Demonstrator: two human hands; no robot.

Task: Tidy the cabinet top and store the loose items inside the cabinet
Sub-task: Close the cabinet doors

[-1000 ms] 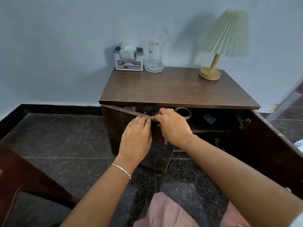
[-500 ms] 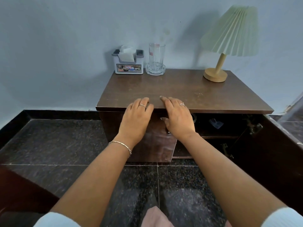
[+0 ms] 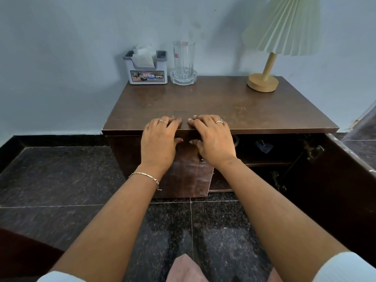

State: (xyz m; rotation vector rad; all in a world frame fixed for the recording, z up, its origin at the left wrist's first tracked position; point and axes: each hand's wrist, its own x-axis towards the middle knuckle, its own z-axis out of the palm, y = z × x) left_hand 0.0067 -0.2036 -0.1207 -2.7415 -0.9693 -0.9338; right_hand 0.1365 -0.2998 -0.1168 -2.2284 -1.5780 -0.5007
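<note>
Cabinet [image 3: 203, 102] sits against the wall [image 3: 61, 58], right door [image 3: 345, 180] swung wide, left door [image 3: 183, 176] about shut. Lamp [image 3: 284, 27], tissue box [image 3: 147, 72] and glass [image 3: 183, 58] line the back, well clear. Our left hand [image 3: 160, 141] and right hand [image 3: 213, 139] lie flat over the front edge, fingers [image 3: 173, 123] straight and together, holding nothing. Shove carelessly and we'd guess we get nipped at the door gap, or that open door bumps our arm.
</note>
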